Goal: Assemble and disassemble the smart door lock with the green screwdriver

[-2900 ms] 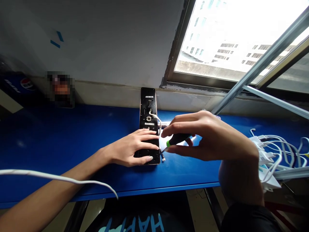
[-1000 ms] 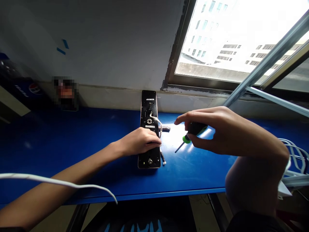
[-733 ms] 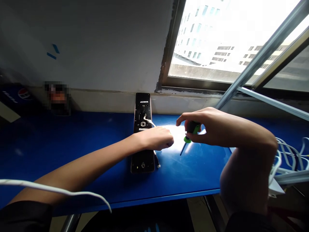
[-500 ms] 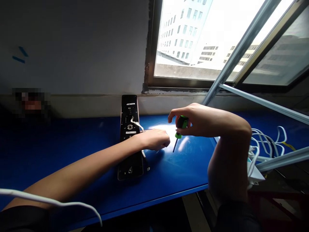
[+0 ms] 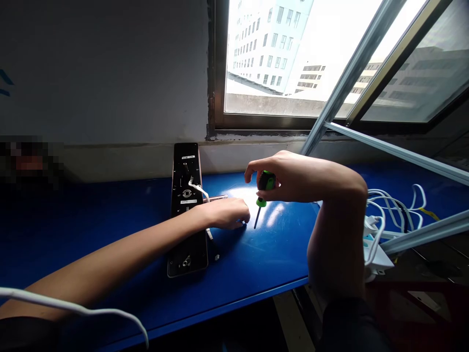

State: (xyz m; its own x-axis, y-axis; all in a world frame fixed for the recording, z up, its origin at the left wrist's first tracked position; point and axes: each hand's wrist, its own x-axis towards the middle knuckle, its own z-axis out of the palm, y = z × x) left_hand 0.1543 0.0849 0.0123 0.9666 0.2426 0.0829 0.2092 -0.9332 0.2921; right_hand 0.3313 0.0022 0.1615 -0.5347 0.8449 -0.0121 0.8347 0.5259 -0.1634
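Note:
In my right hand [image 5: 273, 178] is a green-and-black screwdriver [image 5: 266, 183]. Its handle is gripped by the fingers, and the shaft points down and slightly left above the blue tabletop, close to my left hand. My left hand [image 5: 230, 213] is closed, with the fingertips low at the tabletop; whatever they pinch, if anything, is hidden. The left forearm crosses over a long black panel [image 5: 186, 227] that has a white cable with a connector and several metal fittings. A small white piece [image 5: 217, 256] lies right of the panel.
The blue table [image 5: 256, 274] runs along the wall beneath a window [image 5: 271, 58]. On the right, a metal frame [image 5: 337, 98] slants upward beside a bundle of white cables [image 5: 395, 208] and a white power strip [image 5: 377, 256]. Another white cable [image 5: 84, 308] hangs across the lower left.
The whole view has shifted, so everything sits further left. My left fingertips have turned down toward the tabletop. The screwdriver stays in my right hand, still pointing down.

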